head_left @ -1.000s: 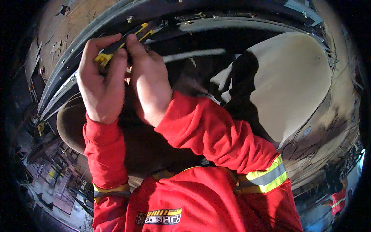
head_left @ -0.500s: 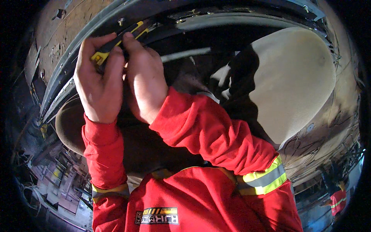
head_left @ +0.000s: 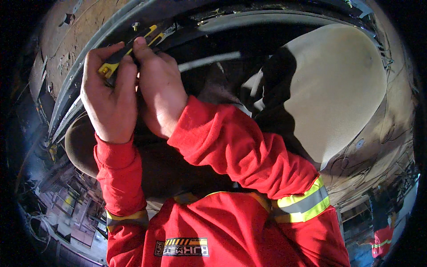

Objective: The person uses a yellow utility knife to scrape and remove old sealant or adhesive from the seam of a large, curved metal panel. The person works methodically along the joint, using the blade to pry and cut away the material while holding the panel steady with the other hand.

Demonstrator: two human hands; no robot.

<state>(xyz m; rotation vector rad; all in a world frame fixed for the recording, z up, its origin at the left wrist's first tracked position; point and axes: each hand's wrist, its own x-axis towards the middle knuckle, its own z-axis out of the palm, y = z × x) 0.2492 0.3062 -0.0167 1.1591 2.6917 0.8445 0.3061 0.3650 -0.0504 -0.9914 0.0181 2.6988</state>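
Observation:
My left hand (head_left: pixel 111 100) and my right hand (head_left: pixel 162 86) are close together at the upper left, both closed on a black-and-yellow hand tool (head_left: pixel 119 57). Its yellow end (head_left: pixel 106 70) pokes out by my left palm. At the opposite end, two yellow-edged prongs (head_left: pixel 154 35) stick out past my right thumb, apart from each other. My left fingers wrap the dark body, while my right thumb presses along it. The palms hide part of the tool, and its exact kind is unclear.
A dark curved metal beam (head_left: pixel 84 62) with a bolt (head_left: pixel 136 26) runs just beyond the hands. A large beige rounded form (head_left: pixel 340 89), seemingly my knee, fills the right. A person in red (head_left: pixel 381 242) is at the lower right; cluttered metal parts (head_left: pixel 71 209) lie lower left.
Both hands and the tool have shifted slightly left in the picture. The gap between the tool's two prongs shows more plainly now. The grip of both hands is the same.

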